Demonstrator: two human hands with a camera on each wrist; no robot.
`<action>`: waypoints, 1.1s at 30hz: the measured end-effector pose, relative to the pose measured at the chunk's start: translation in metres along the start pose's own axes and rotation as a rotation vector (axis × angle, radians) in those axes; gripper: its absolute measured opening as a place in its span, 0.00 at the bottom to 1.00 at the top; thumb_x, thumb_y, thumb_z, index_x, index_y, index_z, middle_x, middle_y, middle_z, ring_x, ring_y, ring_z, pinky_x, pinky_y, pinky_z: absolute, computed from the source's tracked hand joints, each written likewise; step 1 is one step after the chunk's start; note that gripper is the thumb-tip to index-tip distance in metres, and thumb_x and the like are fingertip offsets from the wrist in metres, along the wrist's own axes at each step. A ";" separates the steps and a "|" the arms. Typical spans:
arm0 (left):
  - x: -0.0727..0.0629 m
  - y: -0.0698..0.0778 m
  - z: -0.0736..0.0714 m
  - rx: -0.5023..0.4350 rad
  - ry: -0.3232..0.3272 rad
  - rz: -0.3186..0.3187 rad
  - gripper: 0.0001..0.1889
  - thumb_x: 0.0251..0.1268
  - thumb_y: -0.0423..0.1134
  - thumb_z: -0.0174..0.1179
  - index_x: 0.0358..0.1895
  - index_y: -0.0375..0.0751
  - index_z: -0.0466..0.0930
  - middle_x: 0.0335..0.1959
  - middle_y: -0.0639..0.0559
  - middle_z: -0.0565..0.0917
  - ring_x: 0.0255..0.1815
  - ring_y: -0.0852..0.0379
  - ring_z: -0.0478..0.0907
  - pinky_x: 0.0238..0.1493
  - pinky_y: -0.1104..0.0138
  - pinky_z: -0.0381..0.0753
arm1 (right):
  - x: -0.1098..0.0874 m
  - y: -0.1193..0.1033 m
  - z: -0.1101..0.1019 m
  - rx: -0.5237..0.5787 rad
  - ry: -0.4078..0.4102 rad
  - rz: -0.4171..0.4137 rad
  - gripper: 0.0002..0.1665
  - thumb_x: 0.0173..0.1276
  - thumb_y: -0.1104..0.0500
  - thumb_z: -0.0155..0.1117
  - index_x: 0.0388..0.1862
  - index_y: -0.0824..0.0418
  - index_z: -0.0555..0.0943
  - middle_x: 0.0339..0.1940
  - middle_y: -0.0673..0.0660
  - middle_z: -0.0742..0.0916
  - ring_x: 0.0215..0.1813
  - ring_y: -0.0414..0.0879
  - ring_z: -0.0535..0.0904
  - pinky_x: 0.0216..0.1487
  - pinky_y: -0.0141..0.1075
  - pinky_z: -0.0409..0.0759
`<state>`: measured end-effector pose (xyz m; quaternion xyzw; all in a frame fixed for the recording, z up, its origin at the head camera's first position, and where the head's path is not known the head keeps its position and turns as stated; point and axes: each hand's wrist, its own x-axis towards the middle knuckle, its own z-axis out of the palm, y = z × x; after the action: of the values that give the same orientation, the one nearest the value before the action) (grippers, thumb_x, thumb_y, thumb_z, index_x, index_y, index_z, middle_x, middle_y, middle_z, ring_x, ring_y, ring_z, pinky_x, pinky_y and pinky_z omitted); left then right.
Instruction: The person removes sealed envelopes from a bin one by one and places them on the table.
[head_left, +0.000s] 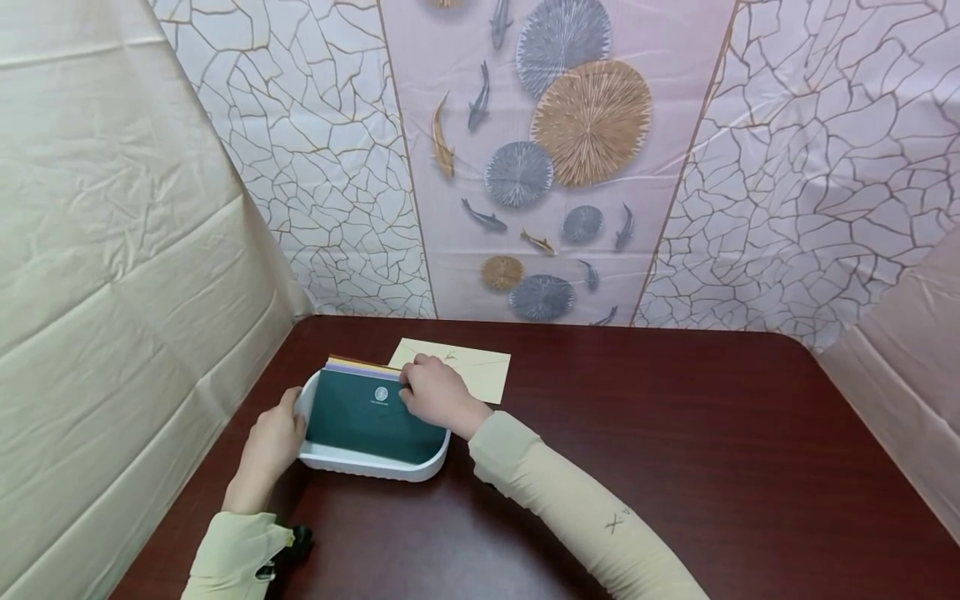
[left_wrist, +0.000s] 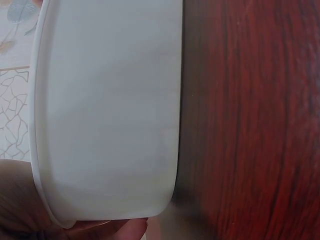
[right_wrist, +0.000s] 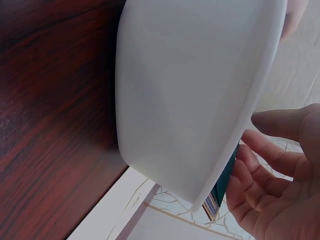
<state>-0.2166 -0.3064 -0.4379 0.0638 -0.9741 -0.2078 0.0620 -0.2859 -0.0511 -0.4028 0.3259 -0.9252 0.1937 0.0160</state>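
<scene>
A shallow white plastic bin (head_left: 375, 467) with rounded corners stands on the table, a stack of coloured envelopes leaning in it. At the front of the stack is a dark green envelope (head_left: 360, 425) with a round white emblem; lilac, yellow and brown edges show behind it. My left hand (head_left: 272, 442) grips the bin's left end by the rim. At the stack's upper right corner, my right hand (head_left: 438, 392) holds the edge with bent fingers (right_wrist: 245, 195). The right wrist view has the thumb beside the bin's rim. The bin's outer wall (left_wrist: 110, 110) fills much of the left wrist view.
A cream envelope (head_left: 487, 375) lies flat on the table behind the bin, partly covered by my right hand. The dark red wooden table (head_left: 675, 450) extends to the right. Patterned cloth (head_left: 345, 167) hangs along the table's back and sides.
</scene>
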 end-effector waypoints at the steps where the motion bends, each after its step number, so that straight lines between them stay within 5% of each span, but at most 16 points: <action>1: 0.000 0.000 0.000 0.000 0.000 -0.001 0.24 0.71 0.28 0.51 0.67 0.23 0.62 0.53 0.19 0.77 0.49 0.25 0.79 0.47 0.37 0.78 | 0.000 0.000 0.000 -0.003 0.003 0.000 0.14 0.73 0.57 0.64 0.52 0.61 0.86 0.45 0.56 0.85 0.49 0.47 0.81 0.49 0.38 0.80; 22: 0.000 -0.001 0.002 0.001 0.002 -0.006 0.24 0.71 0.27 0.52 0.67 0.23 0.61 0.55 0.18 0.75 0.49 0.25 0.79 0.49 0.38 0.77 | -0.014 -0.020 -0.011 -0.027 -0.029 -0.040 0.18 0.73 0.54 0.65 0.58 0.59 0.80 0.49 0.55 0.85 0.46 0.46 0.83 0.46 0.38 0.80; 29: 0.001 0.000 0.002 0.005 -0.003 -0.006 0.24 0.71 0.27 0.50 0.67 0.23 0.61 0.54 0.19 0.76 0.47 0.26 0.80 0.47 0.38 0.78 | -0.017 -0.026 -0.004 0.053 -0.077 -0.064 0.25 0.72 0.59 0.65 0.66 0.57 0.73 0.45 0.55 0.86 0.25 0.40 0.77 0.25 0.30 0.72; 33: 0.001 0.000 0.002 0.002 -0.011 -0.007 0.25 0.70 0.27 0.51 0.68 0.22 0.61 0.55 0.19 0.76 0.48 0.27 0.80 0.48 0.38 0.78 | -0.019 -0.027 -0.002 0.037 -0.063 -0.092 0.27 0.69 0.64 0.64 0.67 0.56 0.72 0.41 0.54 0.86 0.21 0.41 0.74 0.20 0.30 0.68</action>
<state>-0.2175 -0.3058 -0.4399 0.0661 -0.9745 -0.2072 0.0556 -0.2548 -0.0579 -0.3943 0.3743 -0.9055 0.1995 -0.0105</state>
